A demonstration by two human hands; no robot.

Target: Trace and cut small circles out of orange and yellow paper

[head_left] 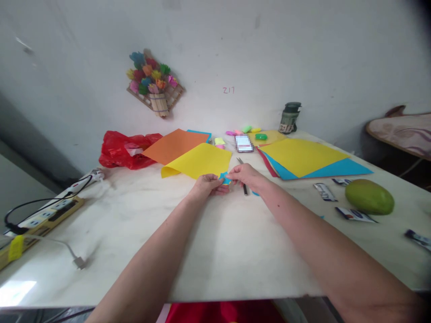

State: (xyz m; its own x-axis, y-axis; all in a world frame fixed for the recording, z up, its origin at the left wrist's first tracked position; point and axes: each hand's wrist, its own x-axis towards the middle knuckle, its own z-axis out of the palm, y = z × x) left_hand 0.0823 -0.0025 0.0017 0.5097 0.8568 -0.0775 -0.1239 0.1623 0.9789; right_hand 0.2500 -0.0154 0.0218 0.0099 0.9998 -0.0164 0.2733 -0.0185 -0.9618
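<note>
A small blue piece with yellow at its edges (224, 178) is held between my two hands, above the middle of the table. My left hand (211, 184) pinches its left side, with the other fingers curled beneath. The fingertips of my right hand (243, 174) close on its right side. Scissor blades (239, 160) poke out just beyond my right hand, which hides the rest. Below that hand lies a black pen-like object (245, 190), beside a blue bit (256, 194) partly covered by my right arm. A yellow sheet (205, 160) with a curled corner lies behind my left hand.
An orange sheet (178, 147) and red plastic bag (123, 150) lie back left. A phone (244, 143) and bottle (289, 118) are at the back. Yellow and blue sheets (303, 157), small packets (325, 192) and a green fruit (369, 197) are right; a power strip (43, 220) is left.
</note>
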